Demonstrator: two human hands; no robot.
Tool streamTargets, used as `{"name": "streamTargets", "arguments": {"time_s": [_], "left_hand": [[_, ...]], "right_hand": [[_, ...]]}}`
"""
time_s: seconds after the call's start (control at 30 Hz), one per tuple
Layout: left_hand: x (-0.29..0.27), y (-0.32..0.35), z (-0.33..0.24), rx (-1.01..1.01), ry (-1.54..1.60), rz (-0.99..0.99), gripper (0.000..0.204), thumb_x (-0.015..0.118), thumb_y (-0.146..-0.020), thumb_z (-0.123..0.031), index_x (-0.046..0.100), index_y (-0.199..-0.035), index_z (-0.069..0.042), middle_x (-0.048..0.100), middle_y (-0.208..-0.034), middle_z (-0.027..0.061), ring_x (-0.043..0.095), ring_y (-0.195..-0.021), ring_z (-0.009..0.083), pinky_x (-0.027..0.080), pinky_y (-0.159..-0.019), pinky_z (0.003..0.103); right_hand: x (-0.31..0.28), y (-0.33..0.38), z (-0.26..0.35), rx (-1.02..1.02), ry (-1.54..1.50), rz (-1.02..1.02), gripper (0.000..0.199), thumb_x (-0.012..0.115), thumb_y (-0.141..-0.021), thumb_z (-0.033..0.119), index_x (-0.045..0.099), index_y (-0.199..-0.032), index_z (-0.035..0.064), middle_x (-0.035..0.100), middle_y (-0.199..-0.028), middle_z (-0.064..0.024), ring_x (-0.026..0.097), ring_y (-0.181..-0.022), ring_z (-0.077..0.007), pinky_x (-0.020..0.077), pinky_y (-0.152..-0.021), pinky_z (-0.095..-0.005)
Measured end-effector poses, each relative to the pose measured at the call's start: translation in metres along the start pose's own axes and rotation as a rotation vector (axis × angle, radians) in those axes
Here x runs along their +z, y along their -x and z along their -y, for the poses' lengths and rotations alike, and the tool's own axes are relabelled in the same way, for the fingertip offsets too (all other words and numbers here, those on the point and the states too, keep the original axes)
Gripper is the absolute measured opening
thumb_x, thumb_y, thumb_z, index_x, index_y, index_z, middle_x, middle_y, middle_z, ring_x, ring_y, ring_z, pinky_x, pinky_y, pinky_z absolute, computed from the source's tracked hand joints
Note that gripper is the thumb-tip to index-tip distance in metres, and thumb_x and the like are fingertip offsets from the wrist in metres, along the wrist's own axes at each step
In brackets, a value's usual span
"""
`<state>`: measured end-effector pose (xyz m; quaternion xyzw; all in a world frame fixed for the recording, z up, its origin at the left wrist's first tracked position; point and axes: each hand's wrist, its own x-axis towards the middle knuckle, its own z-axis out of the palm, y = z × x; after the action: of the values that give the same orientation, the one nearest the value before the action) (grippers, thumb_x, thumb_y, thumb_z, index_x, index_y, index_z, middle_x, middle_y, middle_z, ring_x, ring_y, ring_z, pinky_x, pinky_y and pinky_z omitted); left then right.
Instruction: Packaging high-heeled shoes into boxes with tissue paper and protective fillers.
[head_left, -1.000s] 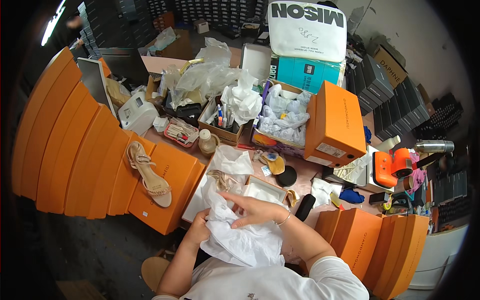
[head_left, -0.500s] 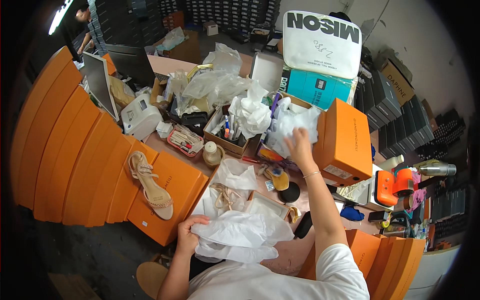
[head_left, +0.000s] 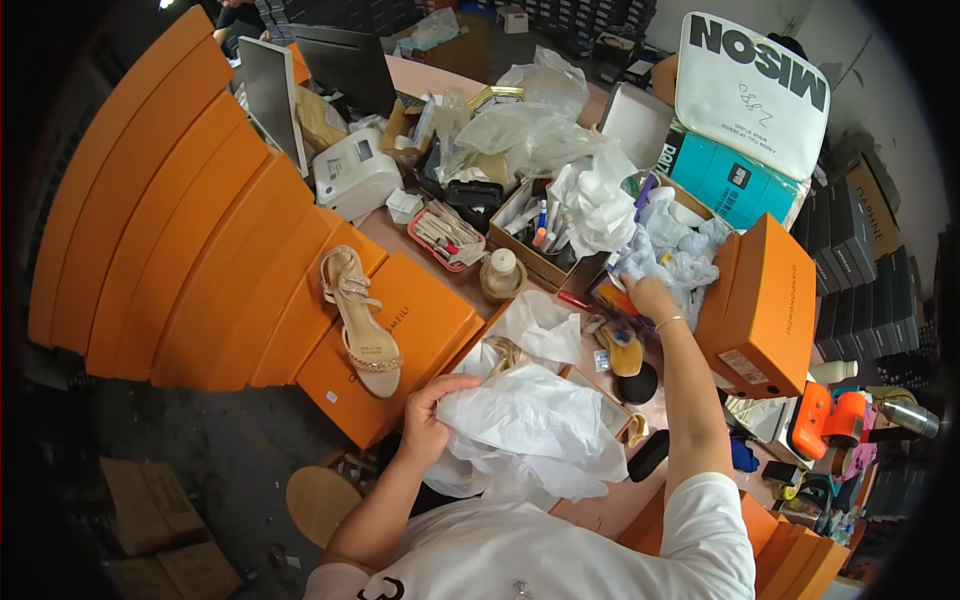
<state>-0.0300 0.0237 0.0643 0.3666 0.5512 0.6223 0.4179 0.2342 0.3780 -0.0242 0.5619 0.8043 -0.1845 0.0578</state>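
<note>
My left hand [head_left: 428,420] is closed on the edge of a crumpled sheet of white tissue paper [head_left: 530,415], which spreads over an open shoebox. Part of a strappy sandal [head_left: 503,352] shows beneath it. My right hand [head_left: 650,298] reaches out to the near left edge of a carton stuffed with pale plastic bags [head_left: 675,250]; its fingertips are partly hidden there, and whether they grip anything is unclear. A beige sandal with a braided strap [head_left: 365,325] lies on an orange shoebox [head_left: 415,320] to the left.
Stacked orange boxes [head_left: 160,240] rise on the left; another orange shoebox [head_left: 755,310] stands right of my hand. Behind are a carton of pens [head_left: 545,262], a pink basket [head_left: 447,237], a white label printer [head_left: 355,175] and a pump bottle [head_left: 502,275]. A black round lid [head_left: 636,384] lies near my right forearm.
The whole view has swung, so things sit farther right. My right hand has moved from over the plastic bags to their near left edge. My left hand still grips the tissue paper.
</note>
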Motion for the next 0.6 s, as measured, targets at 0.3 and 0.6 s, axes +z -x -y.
{"name": "streamTargets", "arguments": {"time_s": [0.3,0.6], "left_hand": [[-0.005,-0.010,-0.075,0.315,-0.167,0.465,0.032,0.067,-0.074,0.008,0.067,-0.105,-0.002,0.064,-0.114,0.0126,0.061,-0.107,0.0224,0.047,-0.093,0.032],[-0.005,0.005,-0.078,0.121,0.429,0.343,0.075,0.070,-0.079,-0.006,0.030,-0.142,-0.004,0.041,-0.139,0.0096,0.042,-0.127,0.0196,0.037,-0.104,0.034]], "right_hand": [[-0.111,0.200,0.157,-1.106,-0.640,0.193,0.091,0.078,-0.073,0.039,0.032,-0.144,0.0046,0.054,-0.132,-0.0150,0.050,-0.122,-0.0279,0.0444,-0.092,-0.0356],[-0.129,0.246,0.183,-0.699,-0.868,0.146,0.032,0.060,-0.093,0.028,0.056,-0.085,-0.0024,0.043,-0.068,0.0045,0.036,-0.066,-0.0055,0.0355,-0.057,-0.0244]]}}
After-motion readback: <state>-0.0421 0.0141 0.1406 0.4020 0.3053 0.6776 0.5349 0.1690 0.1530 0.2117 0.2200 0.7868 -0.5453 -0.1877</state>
